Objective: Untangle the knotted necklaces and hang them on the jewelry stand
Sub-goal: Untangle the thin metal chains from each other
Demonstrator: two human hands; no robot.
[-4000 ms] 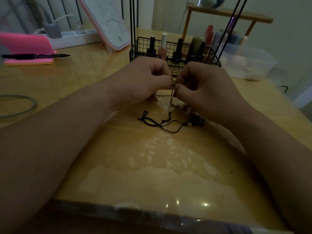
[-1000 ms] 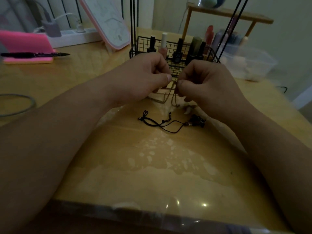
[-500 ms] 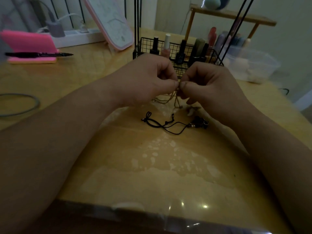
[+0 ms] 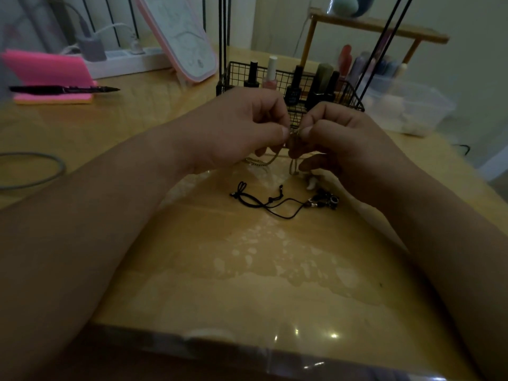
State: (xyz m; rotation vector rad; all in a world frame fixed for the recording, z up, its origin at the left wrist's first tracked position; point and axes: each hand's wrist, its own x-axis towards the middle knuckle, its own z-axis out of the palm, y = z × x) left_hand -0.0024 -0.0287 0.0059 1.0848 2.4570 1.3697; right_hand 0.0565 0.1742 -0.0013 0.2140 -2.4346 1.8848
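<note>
Above table, left hand, right hand pinch thin gold chain; loops dangle.

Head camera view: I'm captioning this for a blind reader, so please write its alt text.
The left hand and right hand pinch a tangled gold chain between them above a wooden table. A black cord necklace lies on the table nearer the camera; a wire basket of bottles stands behind the hands.

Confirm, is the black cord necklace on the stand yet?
No, the black cord necklace lies flat on the table near the right hand.
</note>
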